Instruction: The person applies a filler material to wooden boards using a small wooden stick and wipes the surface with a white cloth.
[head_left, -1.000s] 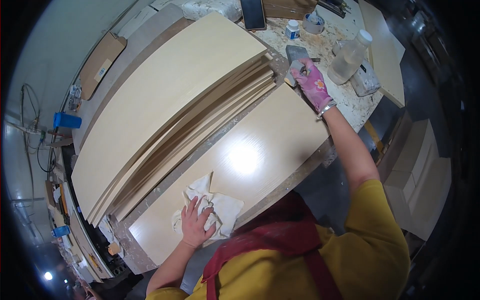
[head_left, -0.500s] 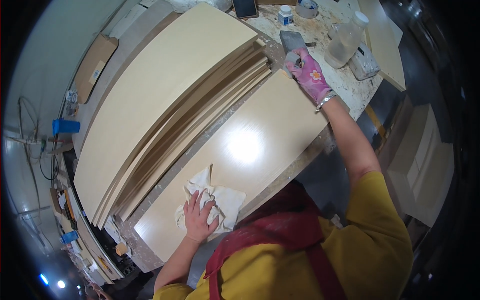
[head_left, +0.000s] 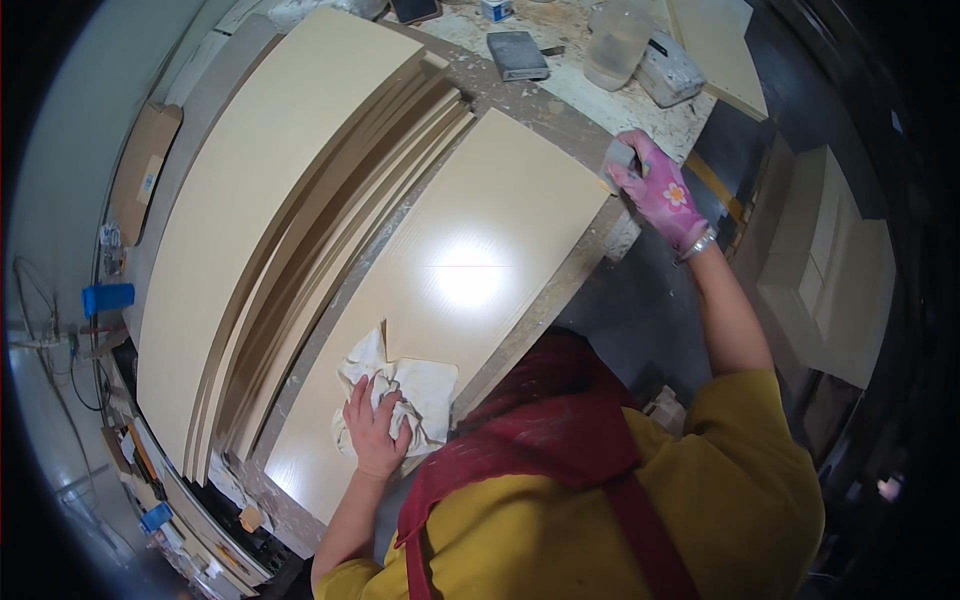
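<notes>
A long, pale wooden panel [head_left: 420,320] with a glossy face lies slantwise on the worktable. Near its lower end my bare left hand [head_left: 375,430] presses on a bunched white cloth [head_left: 425,395], fingers partly spread over the folds. My right hand [head_left: 662,190], in a pink flowered glove, grips a small light grey sanding block [head_left: 617,158] by the panel's far right corner. Whether the block touches the edge is hard to see. A darker grey block [head_left: 517,55] rests on the table beyond the panel.
Left of the panel stands a stack of curved pale boards [head_left: 270,190]. At the back are a clear plastic bottle [head_left: 617,45], a wrapped grey-white packet [head_left: 670,72] and a phone [head_left: 415,10]. Large pale box-like pieces [head_left: 825,265] stand to the right.
My right hand has moved from beside the darker grey block to the panel's corner, carrying the light grey one. My left hand stays on the cloth. The view has shifted.
</notes>
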